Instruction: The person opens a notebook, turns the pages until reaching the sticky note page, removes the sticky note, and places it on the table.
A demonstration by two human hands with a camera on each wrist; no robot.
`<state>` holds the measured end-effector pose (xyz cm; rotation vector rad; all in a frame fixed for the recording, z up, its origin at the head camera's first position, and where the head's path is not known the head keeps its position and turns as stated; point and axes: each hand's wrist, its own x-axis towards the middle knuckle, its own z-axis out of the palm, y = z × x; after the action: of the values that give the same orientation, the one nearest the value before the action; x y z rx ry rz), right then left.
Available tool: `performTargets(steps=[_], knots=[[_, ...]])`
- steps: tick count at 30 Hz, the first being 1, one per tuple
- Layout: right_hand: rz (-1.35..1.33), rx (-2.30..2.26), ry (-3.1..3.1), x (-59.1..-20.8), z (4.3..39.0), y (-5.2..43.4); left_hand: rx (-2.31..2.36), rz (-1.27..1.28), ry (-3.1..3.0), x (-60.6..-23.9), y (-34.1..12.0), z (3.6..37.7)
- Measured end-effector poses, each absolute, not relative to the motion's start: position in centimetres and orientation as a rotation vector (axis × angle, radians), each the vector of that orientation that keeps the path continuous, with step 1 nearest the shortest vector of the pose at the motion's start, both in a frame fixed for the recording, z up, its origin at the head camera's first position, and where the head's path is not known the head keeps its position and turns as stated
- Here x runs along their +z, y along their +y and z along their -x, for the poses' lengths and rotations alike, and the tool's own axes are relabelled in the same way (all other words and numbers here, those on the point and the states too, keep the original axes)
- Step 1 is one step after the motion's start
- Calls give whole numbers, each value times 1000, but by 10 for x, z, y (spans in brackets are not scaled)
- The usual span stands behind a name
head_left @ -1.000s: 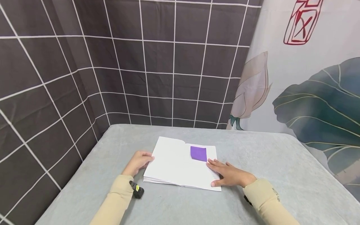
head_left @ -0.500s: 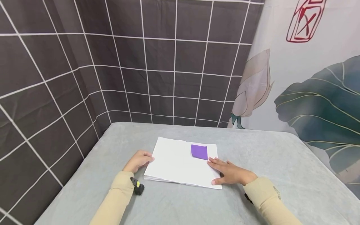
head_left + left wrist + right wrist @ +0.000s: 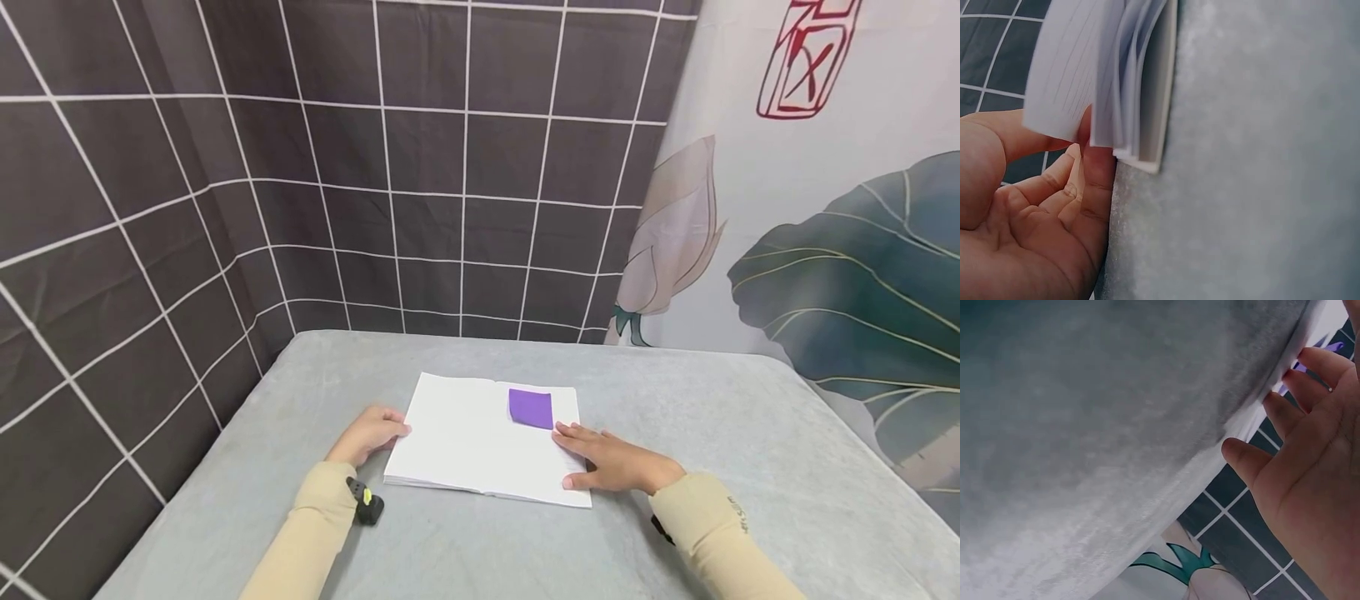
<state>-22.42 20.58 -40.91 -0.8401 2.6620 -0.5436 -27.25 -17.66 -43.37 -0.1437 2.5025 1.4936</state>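
An open notebook (image 3: 450, 433) with white pages lies on the grey table. A purple sticky note (image 3: 531, 409) sits near the top of its right page. At the left edge my left hand (image 3: 371, 435) pinches page edges between thumb and fingers. In the left wrist view this hand (image 3: 1041, 206) is at the corner of lined, fanned pages (image 3: 1069, 69), with the stiff cover apart below them. My right hand (image 3: 615, 461) rests on the right page's outer edge with fingers spread, fingertips just below the sticky note. The right wrist view shows its fingers (image 3: 1285, 415) extended.
The grey cloth-covered table (image 3: 480, 550) extends around the notebook on all sides. A dark curtain with a white grid (image 3: 420, 225) hangs behind and to the left. A white curtain with lotus prints (image 3: 847, 292) hangs at the right.
The left-hand pages have settled flatter; their bulge near the spine is gone. Both hands stay almost in place, and the head view tips slightly up and down.
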Motion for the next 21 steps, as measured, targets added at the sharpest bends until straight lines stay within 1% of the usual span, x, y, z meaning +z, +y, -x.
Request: performTargets(steps=[12,21], knots=[[807,-523,2757,-407,233,197,1480,147,2525,-433,-175,270],[763,-514,2801,-401,242,178,1505,152,2516,-435,-175,271]])
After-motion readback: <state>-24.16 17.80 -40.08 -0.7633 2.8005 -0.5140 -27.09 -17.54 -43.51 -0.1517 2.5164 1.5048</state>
